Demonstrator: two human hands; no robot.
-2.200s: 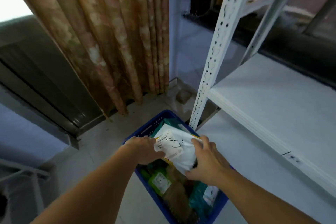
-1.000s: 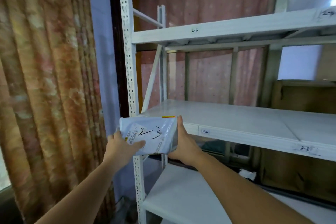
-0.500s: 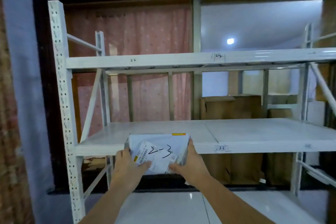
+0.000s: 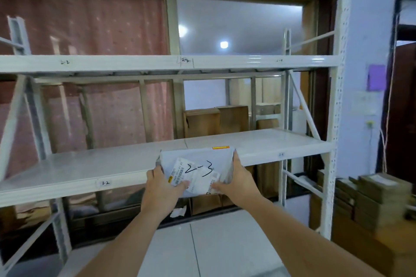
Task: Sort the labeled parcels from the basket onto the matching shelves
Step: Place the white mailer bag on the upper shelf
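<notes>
We had lifted the white parcel (image 4: 198,171) out of the blue basket a couple of seconds before, and since then our view had swung up and rightward along the rack, so that the basket was gone from sight and the shelf edges with their written labels now faced us. That change meant, as we judged it, that the picking step was over and the matching step was in hand: the parcel bore a handwritten "2-3", and a label reading 2-3 (image 4: 185,60) showed on the edge of the upper shelf (image 4: 247,62), above the hands and almost straight over them. The parcel sat between the hands, held in front of the edge of the lower shelf (image 4: 67,177), which carried a 3-2 label (image 4: 105,183) off to the left of the left hand. Our left hand (image 4: 161,183) gripped the parcel's left edge with the thumb laid over the printed shipping slip, and our right hand (image 4: 236,179) clamped the right edge, fingers behind and thumb in front. We judged the parcel had yet to go up to the upper shelf. Brown cartons (image 4: 216,120) stood beyond the rack, above the right hand.
</notes>
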